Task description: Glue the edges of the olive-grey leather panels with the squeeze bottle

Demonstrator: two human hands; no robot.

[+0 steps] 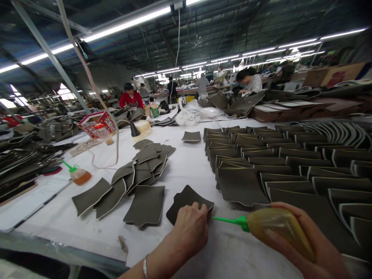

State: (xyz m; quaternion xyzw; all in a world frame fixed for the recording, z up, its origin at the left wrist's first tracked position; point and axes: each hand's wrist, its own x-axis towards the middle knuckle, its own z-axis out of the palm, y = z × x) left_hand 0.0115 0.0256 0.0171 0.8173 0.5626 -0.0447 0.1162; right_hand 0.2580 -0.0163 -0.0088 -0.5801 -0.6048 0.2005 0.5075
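My left hand [192, 226] is closed on a dark grey-brown leather piece [186, 197] lying at the middle of the table, with its fingertips on the piece's right side. In my right hand [312, 240] is a squeeze bottle [276, 228] of yellowish glue-like liquid, tipped on its side. Its thin green nozzle points left, and the tip is close to the piece's right edge; whether they touch I cannot tell. Just left lies a separate leather piece [145, 205], beside an overlapping heap of similar pieces [142, 170].
Rows of overlapping leather pieces [279, 162] cover the right side of the table. A second green-tipped bottle [80, 175] stands left, near a hanging hose [116, 143]. Farther back are a red patterned box [97, 124], plastic bags [188, 113] and several people at work.
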